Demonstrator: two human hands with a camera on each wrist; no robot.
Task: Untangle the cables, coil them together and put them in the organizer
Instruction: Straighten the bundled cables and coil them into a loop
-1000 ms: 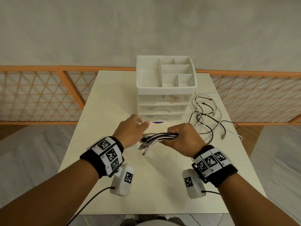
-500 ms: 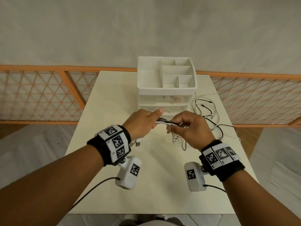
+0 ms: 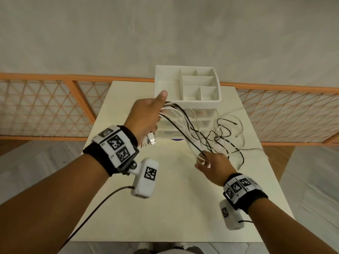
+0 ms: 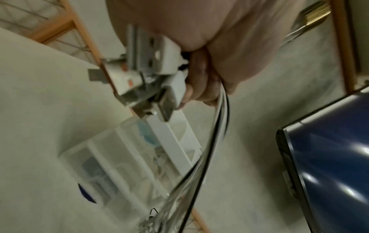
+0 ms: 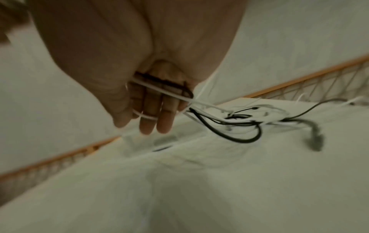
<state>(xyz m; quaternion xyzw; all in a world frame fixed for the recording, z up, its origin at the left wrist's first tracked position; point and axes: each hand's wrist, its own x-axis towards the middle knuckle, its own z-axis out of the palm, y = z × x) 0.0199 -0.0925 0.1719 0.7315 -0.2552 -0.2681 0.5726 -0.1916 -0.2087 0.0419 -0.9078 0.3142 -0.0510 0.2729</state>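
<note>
Item: black and white charging cables [image 3: 190, 138], bundled. Long axis slants from far left, raised before the white plastic drawer organizer [image 3: 192, 103], down to near right; tails lie tangled on the pale table [image 3: 165, 208].
Left hand [image 3: 145, 114]: clenched round the plug end, fingers hidden.
Right hand [image 3: 212, 167]: fingers fairly straight, strands apparently draped across; blurred.

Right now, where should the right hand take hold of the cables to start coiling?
Probably on the straight span just below the left hand, closing from the right: there the cables run together; beyond the right hand they lie loose and tangled on the table.
</note>
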